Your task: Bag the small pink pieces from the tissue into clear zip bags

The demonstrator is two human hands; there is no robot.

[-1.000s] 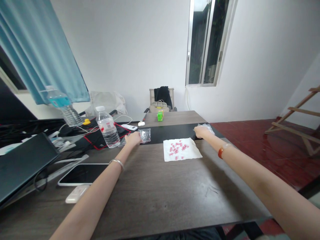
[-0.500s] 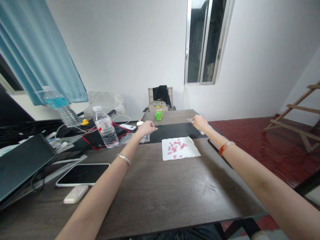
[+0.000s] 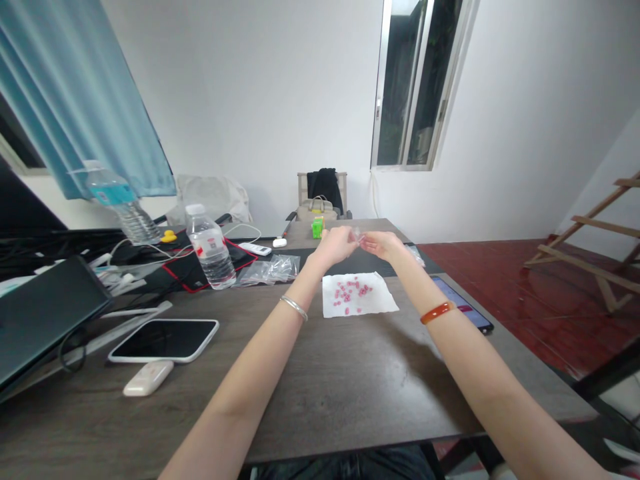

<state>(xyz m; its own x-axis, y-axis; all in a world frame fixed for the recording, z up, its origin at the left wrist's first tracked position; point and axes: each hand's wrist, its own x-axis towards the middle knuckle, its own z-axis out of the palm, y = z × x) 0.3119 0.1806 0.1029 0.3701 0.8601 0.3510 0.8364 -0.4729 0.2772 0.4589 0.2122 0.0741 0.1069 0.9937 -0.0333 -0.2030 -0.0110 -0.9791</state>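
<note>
Clear plastic bag (image 3: 358, 233), small, is being pinched between left hand (image 3: 336, 244) and right hand (image 3: 381, 244), both hovering just beyond the white tissue (image 3: 359, 295) carrying pink pills (image 3: 352, 293). Judgement: thumbs should be rubbing the mouth apart directly above that tissue.

A small clear bag (image 3: 358, 233) pinched between the left hand (image 3: 336, 245) and right hand (image 3: 381, 245) is too small for its contents to be told. Both forearms are cut off by the lower edge. The pink pieces (image 3: 351, 292) on the white napkin (image 3: 359, 295) cannot be identified.
</note>
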